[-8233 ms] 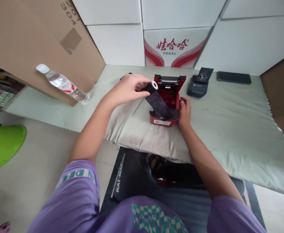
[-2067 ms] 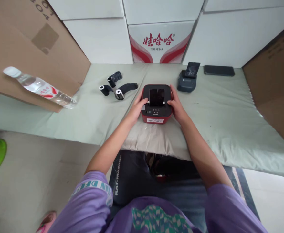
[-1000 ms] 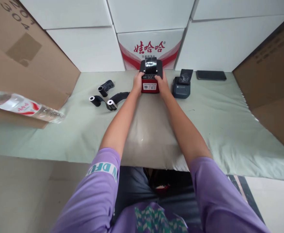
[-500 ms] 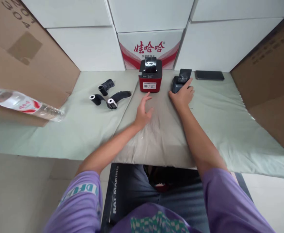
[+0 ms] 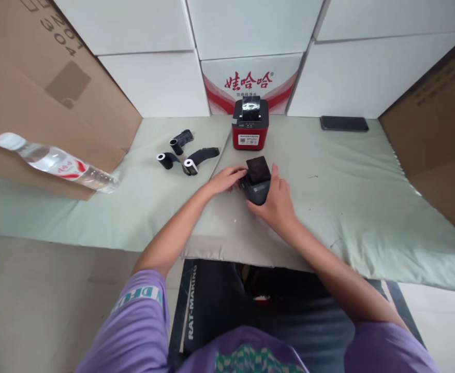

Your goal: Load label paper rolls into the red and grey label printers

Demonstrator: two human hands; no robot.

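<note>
The small printer [image 5: 257, 192] sits on the cloth [image 5: 367, 217] before the person, near the front edge, turned a little askew; a black strip [image 5: 258, 170] stands up out of its top. The right hand [image 5: 278, 204] clasps it from the right, thumb across the front and index finger stretched along the far side, pinching the body between them; the left hand [image 5: 227, 180] comes in at the other side, its fingertips at the left edge, the rest of its fingers bent (whether they pinch, I cannot tell, the undersides being hidden). Behind stands the red printer [image 5: 250, 135], lid down, with a shiny dark strip of its own; it is just in front of the lettered box [image 5: 216, 83]. Three rolls [image 5: 165, 161] lie to the left, dark tails unwound; farther left is a bottle [image 5: 66, 165], in front of the carton [image 5: 70, 85]; at the right rear lies a phone [image 5: 344, 123].
</note>
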